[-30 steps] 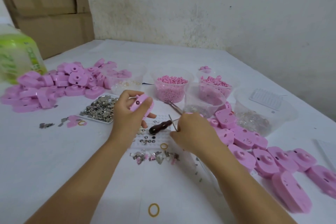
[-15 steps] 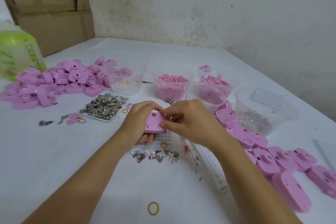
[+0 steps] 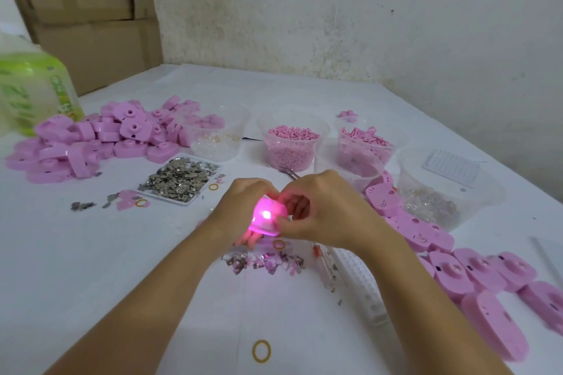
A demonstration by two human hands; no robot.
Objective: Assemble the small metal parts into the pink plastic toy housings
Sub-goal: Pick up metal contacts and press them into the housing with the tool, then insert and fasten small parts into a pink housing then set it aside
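Two hands meet just above the white surface [image 3: 122,268]: the left hand [image 3: 240,207] curls its fingers round a small pink plastic toy housing [image 3: 266,218], which glows bright pink inside, and the right hand [image 3: 323,210] pinches the same housing from the other side. Loose silvery metal parts [image 3: 265,262] lie scattered just below them, more fill a shallow white tray [image 3: 170,198] to the left, a heap of pink housings [image 3: 91,143] sits far left and a row of pink housings [image 3: 451,265] runs along the right

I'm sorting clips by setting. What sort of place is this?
Probably a small hand-assembly workshop: piles of pink housings, a tray of metal parts and tubs of pink pellets on a white table, cardboard boxes behind.
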